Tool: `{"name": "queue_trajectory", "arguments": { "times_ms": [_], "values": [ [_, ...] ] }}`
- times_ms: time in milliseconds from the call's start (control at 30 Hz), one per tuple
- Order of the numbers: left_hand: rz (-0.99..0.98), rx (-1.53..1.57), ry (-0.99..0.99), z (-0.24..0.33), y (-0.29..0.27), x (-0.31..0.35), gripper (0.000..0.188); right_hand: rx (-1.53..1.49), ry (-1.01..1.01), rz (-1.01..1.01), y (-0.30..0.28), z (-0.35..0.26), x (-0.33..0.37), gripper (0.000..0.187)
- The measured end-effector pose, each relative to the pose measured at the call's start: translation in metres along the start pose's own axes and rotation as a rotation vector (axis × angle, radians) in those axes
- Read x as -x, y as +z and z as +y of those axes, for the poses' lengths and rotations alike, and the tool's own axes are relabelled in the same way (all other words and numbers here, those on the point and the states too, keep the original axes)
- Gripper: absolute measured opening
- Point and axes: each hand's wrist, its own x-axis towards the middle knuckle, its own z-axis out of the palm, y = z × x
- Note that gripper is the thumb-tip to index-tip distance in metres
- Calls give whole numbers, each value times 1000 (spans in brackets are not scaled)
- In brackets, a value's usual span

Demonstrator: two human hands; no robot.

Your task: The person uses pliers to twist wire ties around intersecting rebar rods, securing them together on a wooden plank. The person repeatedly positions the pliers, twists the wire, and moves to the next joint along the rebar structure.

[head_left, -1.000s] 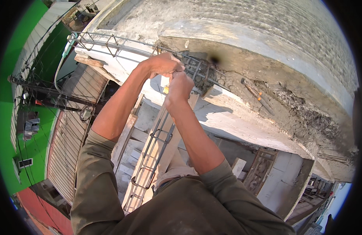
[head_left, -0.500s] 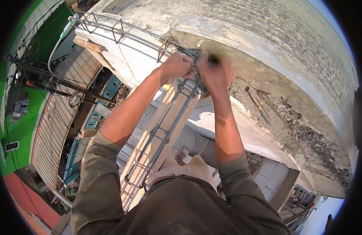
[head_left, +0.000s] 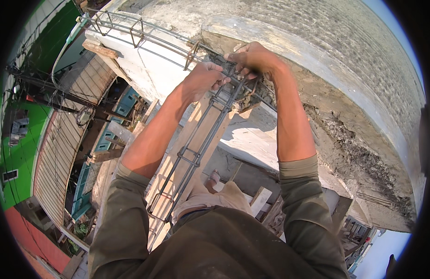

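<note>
My left hand (head_left: 204, 80) is closed, thumb and fingers pinched together at the joint where two steel rebar cages meet. Whatever is in that pinch is too small to make out. Just right of it, my right hand (head_left: 257, 59) bends over the same joint with curled fingers; a dark blurred spot covers part of it, and what it grips is hidden. One rebar cage (head_left: 189, 157) runs from the joint down toward my body, with stirrups crossing its long bars. The other rebar cage (head_left: 139, 33) stretches away to the upper left along the wall top.
A wooden board (head_left: 166, 179) lies under the near cage. Rough concrete (head_left: 345, 135) edges the right side. Down to the left, below the wall, are a corrugated roof (head_left: 66, 139), a green building (head_left: 26, 160) and tangled overhead cables. My foot (head_left: 213, 179) shows far below.
My right hand has lifted and opened out from a tight grip beside the left, its forearm swinging right. The pincers on the concrete are now out of sight. The left hand has shifted slightly left.
</note>
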Motion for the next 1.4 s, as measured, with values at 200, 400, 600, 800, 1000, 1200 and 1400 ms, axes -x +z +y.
{"name": "queue_trajectory", "arguments": {
  "times_ms": [200,400,600,800,1000,1200,1400],
  "values": [
    [-113,-20,-31,4,2,6,20,148,-213,-100,17,24,-20,28],
    [-245,-351,-71,14,-23,5,20,189,-211,-34,16,29,-16,22],
    [-121,-557,-174,56,-46,-18,21,183,-270,266,38,47,-1,19],
    [-154,-982,74,109,35,-38,27,-83,-52,721,115,33,24,21],
    [-241,-1332,308,102,64,-48,38,-308,-154,574,79,50,59,27],
    [-10,-565,107,63,27,1,33,463,70,831,-33,178,160,41],
    [297,-232,266,-1,111,47,37,521,47,377,-81,268,199,54]
  ]
}}
